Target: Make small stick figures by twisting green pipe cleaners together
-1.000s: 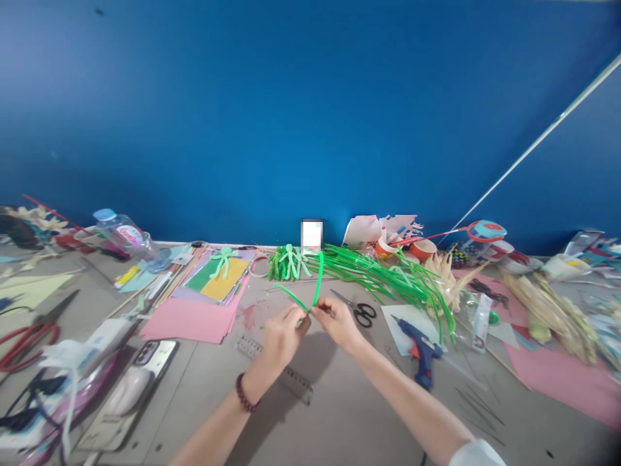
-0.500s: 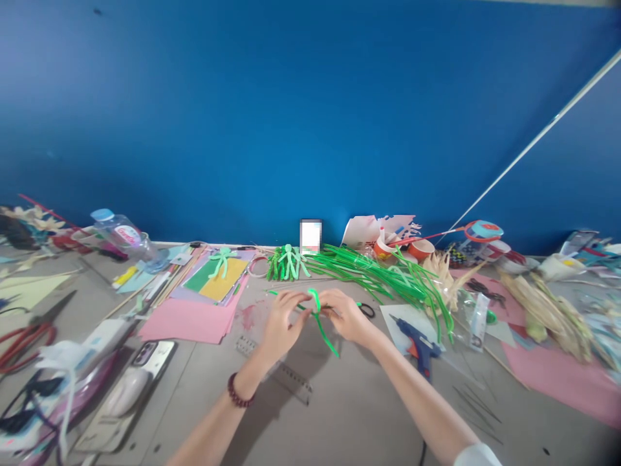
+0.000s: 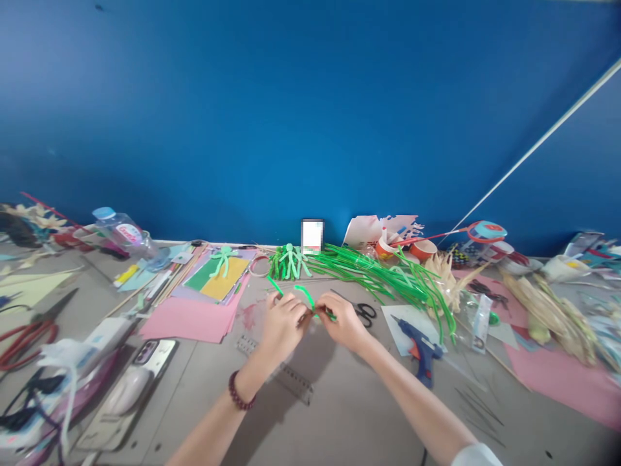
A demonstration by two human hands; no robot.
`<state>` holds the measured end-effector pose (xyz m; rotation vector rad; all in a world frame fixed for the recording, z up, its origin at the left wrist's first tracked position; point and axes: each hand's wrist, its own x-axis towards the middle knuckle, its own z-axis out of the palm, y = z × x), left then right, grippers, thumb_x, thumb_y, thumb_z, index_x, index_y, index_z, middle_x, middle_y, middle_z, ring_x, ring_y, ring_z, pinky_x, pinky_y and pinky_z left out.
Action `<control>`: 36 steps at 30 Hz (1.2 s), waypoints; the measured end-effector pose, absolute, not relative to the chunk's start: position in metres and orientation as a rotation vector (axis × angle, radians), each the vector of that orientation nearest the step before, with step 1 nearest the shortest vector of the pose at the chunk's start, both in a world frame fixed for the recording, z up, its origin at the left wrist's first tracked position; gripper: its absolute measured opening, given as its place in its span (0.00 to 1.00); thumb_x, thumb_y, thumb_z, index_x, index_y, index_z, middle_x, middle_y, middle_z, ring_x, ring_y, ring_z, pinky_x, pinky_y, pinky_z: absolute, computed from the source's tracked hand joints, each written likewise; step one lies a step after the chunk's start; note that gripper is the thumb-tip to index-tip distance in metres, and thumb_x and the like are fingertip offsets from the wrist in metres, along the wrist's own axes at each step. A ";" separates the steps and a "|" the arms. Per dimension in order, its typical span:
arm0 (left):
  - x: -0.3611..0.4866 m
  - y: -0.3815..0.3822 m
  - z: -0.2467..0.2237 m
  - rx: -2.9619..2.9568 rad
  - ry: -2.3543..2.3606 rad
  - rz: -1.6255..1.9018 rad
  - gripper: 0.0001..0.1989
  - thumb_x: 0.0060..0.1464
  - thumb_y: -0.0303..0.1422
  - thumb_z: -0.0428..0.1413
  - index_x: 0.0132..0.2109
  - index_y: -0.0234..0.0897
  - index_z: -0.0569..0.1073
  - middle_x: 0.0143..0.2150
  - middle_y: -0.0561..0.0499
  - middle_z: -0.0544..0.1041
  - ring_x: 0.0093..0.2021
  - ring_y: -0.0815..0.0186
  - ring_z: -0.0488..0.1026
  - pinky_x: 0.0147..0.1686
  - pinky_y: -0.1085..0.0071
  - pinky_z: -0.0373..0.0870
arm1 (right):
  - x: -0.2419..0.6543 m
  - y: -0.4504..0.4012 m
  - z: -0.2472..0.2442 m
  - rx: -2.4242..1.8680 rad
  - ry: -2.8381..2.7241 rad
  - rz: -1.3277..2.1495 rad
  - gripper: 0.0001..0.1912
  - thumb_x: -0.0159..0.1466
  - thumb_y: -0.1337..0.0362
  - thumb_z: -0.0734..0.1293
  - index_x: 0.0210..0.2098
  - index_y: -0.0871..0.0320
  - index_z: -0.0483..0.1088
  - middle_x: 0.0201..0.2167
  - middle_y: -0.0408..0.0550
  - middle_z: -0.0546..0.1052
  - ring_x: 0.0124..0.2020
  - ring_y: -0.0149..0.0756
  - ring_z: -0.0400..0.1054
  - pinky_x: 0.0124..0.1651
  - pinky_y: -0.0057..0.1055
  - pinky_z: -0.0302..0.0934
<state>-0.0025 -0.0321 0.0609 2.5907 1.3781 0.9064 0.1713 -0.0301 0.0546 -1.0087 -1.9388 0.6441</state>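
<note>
Over the middle of the table, my left hand (image 3: 285, 321) and my right hand (image 3: 341, 318) meet fingertip to fingertip, both pinching a bright green pipe cleaner (image 3: 305, 296). One bent piece of it rises between the hands, and another end sticks up past my left knuckles. The crossing point is mostly hidden by my fingers. Just behind stand small green pipe-cleaner figures (image 3: 290, 261), and a loose bundle of green pipe cleaners (image 3: 378, 275) spreads to the right. Black-handled scissors (image 3: 365, 313) lie beside my right hand, partly covered by it.
A blue glue gun (image 3: 421, 349) rests on white paper at right. Beneath my left forearm lies a clear ruler (image 3: 295, 383). Pink sheets (image 3: 187, 320) and a phone (image 3: 158, 357) with a white mouse (image 3: 129, 390) on it are at left. A blue wall (image 3: 310, 116) rises behind.
The green strand that hung down below my hands no longer shows there. A bent piece now points up and left, and my right hand has turned slightly, uncovering more of the scissors.
</note>
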 end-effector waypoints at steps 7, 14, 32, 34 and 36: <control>0.004 -0.038 0.049 3.022 1.486 1.030 0.12 0.60 0.24 0.47 0.29 0.37 0.69 0.24 0.53 0.70 0.31 0.67 0.65 0.41 0.66 0.52 | 0.149 -0.030 0.037 -1.260 -1.244 1.252 0.11 0.52 0.57 0.67 0.23 0.58 0.66 0.19 0.42 0.66 0.20 0.29 0.58 0.23 0.27 0.55; 0.004 -0.035 0.029 3.035 1.453 1.359 0.08 0.58 0.25 0.51 0.42 0.36 0.73 0.23 0.53 0.74 0.27 0.69 0.69 0.36 0.67 0.54 | 0.140 -0.036 0.044 -1.115 -0.516 1.804 0.15 0.42 0.58 0.74 0.23 0.60 0.67 0.18 0.39 0.65 0.22 0.27 0.60 0.23 0.23 0.57; 0.009 -0.022 0.047 0.930 1.016 1.047 0.16 0.32 0.38 0.68 0.28 0.33 0.74 0.25 0.53 0.75 0.28 0.69 0.70 0.31 0.73 0.66 | 0.166 -0.021 0.044 -1.166 -1.511 1.056 0.05 0.56 0.63 0.64 0.27 0.58 0.69 0.25 0.43 0.71 0.29 0.33 0.66 0.34 0.29 0.61; 0.008 -0.022 0.046 0.983 1.035 1.025 0.15 0.34 0.39 0.67 0.27 0.33 0.74 0.24 0.52 0.74 0.27 0.69 0.69 0.29 0.73 0.65 | 0.164 -0.022 0.044 -1.174 -1.497 1.071 0.05 0.55 0.63 0.64 0.27 0.57 0.68 0.25 0.43 0.71 0.28 0.32 0.66 0.33 0.29 0.61; 0.008 -0.023 0.044 1.064 1.077 1.041 0.14 0.36 0.39 0.65 0.26 0.34 0.73 0.23 0.53 0.73 0.25 0.69 0.68 0.27 0.73 0.64 | 0.163 -0.023 0.043 -1.189 -1.473 1.094 0.06 0.55 0.62 0.64 0.28 0.58 0.68 0.25 0.43 0.71 0.26 0.32 0.66 0.32 0.29 0.61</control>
